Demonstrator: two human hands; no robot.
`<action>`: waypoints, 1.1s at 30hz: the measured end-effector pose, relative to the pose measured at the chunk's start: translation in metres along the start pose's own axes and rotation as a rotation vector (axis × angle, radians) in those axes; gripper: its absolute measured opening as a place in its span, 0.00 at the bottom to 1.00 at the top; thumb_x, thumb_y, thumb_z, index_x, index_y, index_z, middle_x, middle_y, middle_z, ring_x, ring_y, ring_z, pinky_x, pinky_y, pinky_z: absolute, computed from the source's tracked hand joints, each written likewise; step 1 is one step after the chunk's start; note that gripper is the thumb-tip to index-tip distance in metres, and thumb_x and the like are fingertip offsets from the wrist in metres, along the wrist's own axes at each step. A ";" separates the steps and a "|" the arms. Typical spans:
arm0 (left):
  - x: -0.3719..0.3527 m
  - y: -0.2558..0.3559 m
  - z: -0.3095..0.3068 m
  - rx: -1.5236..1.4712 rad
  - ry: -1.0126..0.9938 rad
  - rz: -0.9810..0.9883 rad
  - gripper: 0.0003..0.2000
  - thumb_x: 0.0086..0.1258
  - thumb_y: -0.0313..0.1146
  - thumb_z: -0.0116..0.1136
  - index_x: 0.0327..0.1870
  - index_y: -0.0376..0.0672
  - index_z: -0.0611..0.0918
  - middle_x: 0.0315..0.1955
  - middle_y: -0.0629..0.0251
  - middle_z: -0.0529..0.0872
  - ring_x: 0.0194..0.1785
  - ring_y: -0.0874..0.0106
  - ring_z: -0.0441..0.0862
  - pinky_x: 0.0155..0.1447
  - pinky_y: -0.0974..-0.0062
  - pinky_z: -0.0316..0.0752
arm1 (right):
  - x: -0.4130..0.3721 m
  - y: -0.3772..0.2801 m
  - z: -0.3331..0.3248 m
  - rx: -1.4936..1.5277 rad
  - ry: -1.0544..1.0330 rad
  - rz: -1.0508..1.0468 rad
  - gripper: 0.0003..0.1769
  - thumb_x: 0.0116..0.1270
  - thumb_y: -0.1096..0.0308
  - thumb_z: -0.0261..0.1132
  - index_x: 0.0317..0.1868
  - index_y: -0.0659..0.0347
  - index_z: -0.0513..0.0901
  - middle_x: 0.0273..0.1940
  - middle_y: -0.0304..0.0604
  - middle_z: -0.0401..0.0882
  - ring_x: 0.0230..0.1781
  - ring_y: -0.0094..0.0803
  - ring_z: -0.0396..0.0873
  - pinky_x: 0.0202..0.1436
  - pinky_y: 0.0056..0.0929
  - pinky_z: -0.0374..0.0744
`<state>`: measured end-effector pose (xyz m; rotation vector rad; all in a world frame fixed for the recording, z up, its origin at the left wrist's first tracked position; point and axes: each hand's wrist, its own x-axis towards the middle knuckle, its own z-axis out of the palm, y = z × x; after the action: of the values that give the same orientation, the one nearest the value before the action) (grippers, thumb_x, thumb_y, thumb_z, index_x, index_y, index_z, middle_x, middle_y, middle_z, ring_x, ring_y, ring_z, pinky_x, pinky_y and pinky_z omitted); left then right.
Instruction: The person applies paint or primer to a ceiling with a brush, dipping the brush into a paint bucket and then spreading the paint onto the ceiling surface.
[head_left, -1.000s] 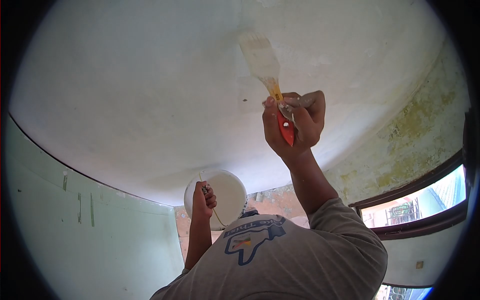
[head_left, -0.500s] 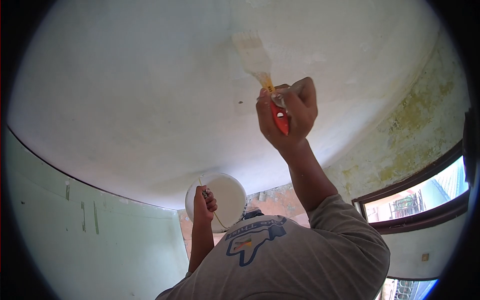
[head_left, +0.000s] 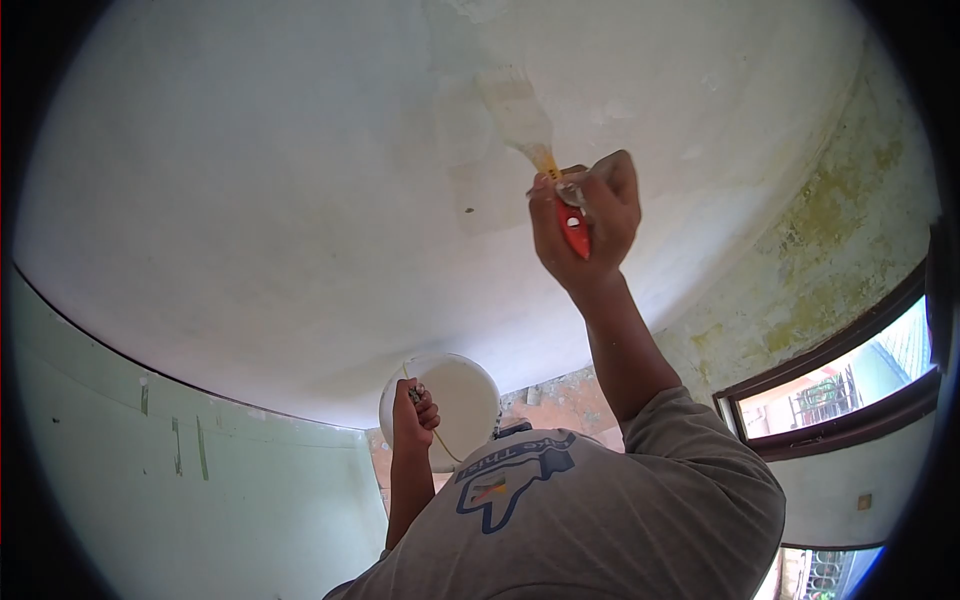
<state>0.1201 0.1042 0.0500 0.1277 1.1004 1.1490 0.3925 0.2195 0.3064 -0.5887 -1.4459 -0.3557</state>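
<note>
My right hand [head_left: 590, 215] is raised and closed around the red and yellow handle of a paintbrush [head_left: 573, 232]. The brush's wide, pale bristles lie against a broad whitish surface [head_left: 300, 190], where damp-looking darker patches show around them. Lower down, my left hand [head_left: 415, 412] is wrapped around the handle of a white bucket [head_left: 468, 400]. A thin yellowish cord-like length of that handle runs out above and below the fist. The bucket is round, with paint marks along its rim, and part of it is hidden behind my grey shirt [head_left: 600, 500].
A pale green wall [head_left: 270, 500] with several scraped strips stands on the left. To the right, a wall stretch [head_left: 840, 240] has yellow-green stains above a dark-framed window [head_left: 830, 395]. A peeling, orange-toned wall [head_left: 570, 405] shows behind the bucket.
The paintbrush and my right hand have shifted slightly right across the whitish surface. The bucket and left hand appear a little lower and further right as the whole view shifts.
</note>
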 end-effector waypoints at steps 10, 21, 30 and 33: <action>0.001 -0.003 -0.002 -0.002 -0.007 0.024 0.15 0.71 0.45 0.55 0.24 0.54 0.69 0.12 0.78 0.57 0.12 0.81 0.48 0.16 0.77 0.43 | -0.020 -0.005 -0.028 0.077 0.047 0.129 0.14 0.56 0.83 0.71 0.23 0.62 0.73 0.28 0.41 0.68 0.25 0.27 0.61 0.23 0.26 0.61; 0.003 -0.004 0.000 0.034 0.028 0.021 0.14 0.70 0.45 0.55 0.24 0.54 0.69 0.12 0.78 0.57 0.12 0.81 0.48 0.16 0.77 0.42 | -0.025 0.021 -0.035 -0.039 -0.159 0.133 0.14 0.56 0.85 0.69 0.25 0.64 0.71 0.28 0.42 0.65 0.25 0.26 0.61 0.24 0.23 0.65; 0.000 -0.004 0.005 0.041 0.077 0.040 0.14 0.68 0.45 0.57 0.24 0.53 0.69 0.12 0.77 0.58 0.12 0.81 0.48 0.17 0.77 0.42 | 0.005 0.038 -0.054 -0.010 0.145 0.001 0.13 0.57 0.83 0.70 0.24 0.62 0.74 0.27 0.40 0.66 0.25 0.27 0.60 0.23 0.27 0.61; 0.000 -0.004 0.006 0.036 0.108 0.049 0.14 0.68 0.46 0.57 0.24 0.53 0.69 0.12 0.77 0.58 0.12 0.81 0.48 0.17 0.77 0.42 | 0.008 0.054 -0.053 0.003 0.052 0.012 0.10 0.61 0.85 0.69 0.31 0.66 0.75 0.30 0.42 0.67 0.27 0.25 0.64 0.28 0.22 0.77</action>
<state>0.1270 0.1048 0.0506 0.1225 1.2192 1.1911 0.4673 0.2341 0.3041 -0.5811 -1.3922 -0.3572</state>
